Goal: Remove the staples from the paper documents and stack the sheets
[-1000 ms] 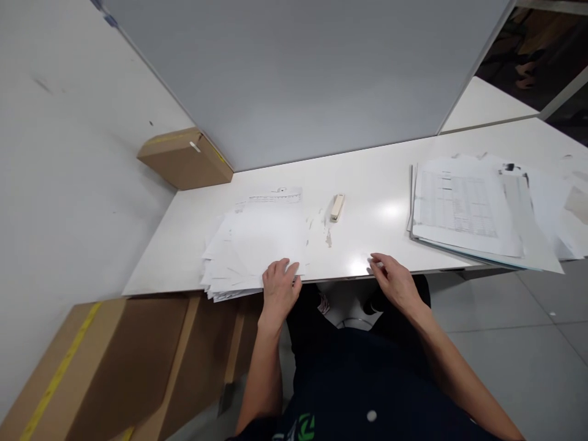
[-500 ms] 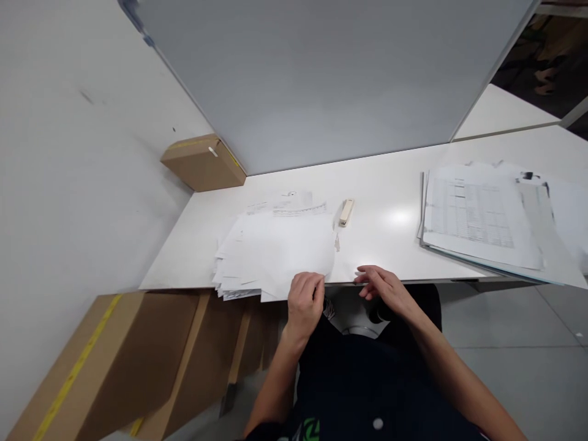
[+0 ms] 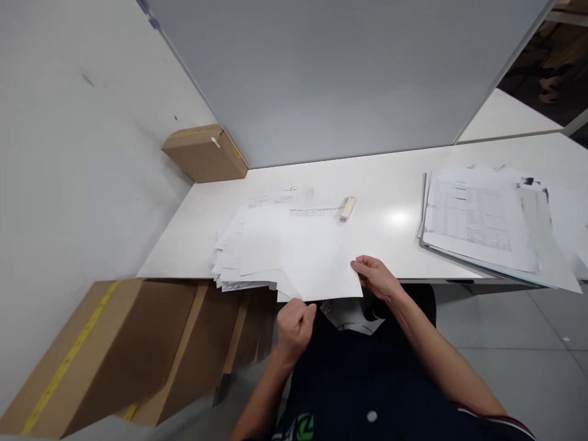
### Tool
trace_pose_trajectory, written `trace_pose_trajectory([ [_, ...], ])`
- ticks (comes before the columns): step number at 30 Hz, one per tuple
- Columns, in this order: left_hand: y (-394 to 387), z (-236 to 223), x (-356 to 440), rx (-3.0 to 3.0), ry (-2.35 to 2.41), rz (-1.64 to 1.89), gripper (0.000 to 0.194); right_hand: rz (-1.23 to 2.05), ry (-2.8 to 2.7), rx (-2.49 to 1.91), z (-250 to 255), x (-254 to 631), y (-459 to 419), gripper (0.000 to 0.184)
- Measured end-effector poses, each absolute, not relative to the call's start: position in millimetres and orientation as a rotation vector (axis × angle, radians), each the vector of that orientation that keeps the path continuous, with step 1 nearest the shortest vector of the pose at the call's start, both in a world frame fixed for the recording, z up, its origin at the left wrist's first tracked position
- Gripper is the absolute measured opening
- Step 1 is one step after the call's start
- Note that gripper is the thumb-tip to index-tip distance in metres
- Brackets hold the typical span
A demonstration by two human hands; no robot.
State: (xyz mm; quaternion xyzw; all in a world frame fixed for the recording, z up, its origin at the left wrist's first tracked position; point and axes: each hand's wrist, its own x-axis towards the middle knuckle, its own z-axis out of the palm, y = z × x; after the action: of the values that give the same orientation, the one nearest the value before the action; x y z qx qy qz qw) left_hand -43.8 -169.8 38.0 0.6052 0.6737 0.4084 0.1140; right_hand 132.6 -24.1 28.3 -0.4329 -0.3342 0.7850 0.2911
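A white sheet of paper (image 3: 321, 257) with printed lines near its far edge lies partly over a loose paper stack (image 3: 257, 248). Its near edge juts past the table front. My right hand (image 3: 375, 277) pinches the sheet's right edge between thumb and fingers. My left hand (image 3: 295, 327) is closed in a fist at the sheet's near-left corner; whether paper is caught inside those fingers is hidden. Just beyond the sheet's far right corner rests a small cream-coloured stapler-like object (image 3: 348, 208).
Another pile of printed papers (image 3: 473, 220) lies at the right of the white table (image 3: 390, 177). A cardboard box (image 3: 206, 153) sits at the back left against the upright grey panel (image 3: 340, 79). Larger cardboard boxes (image 3: 105, 343) stand below the table at left.
The top sheet has shifted right, off the stack and towards the stapler-like object. My right hand has closed on its right edge. My left hand has moved slightly down and left.
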Motion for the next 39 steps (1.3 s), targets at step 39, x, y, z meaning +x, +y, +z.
trace_pose_trajectory([
  [39,-159,21,-67,0.874,1.819,1.329,0.037,2.076,-1.093,-1.223,14,170,-49,0.033],
])
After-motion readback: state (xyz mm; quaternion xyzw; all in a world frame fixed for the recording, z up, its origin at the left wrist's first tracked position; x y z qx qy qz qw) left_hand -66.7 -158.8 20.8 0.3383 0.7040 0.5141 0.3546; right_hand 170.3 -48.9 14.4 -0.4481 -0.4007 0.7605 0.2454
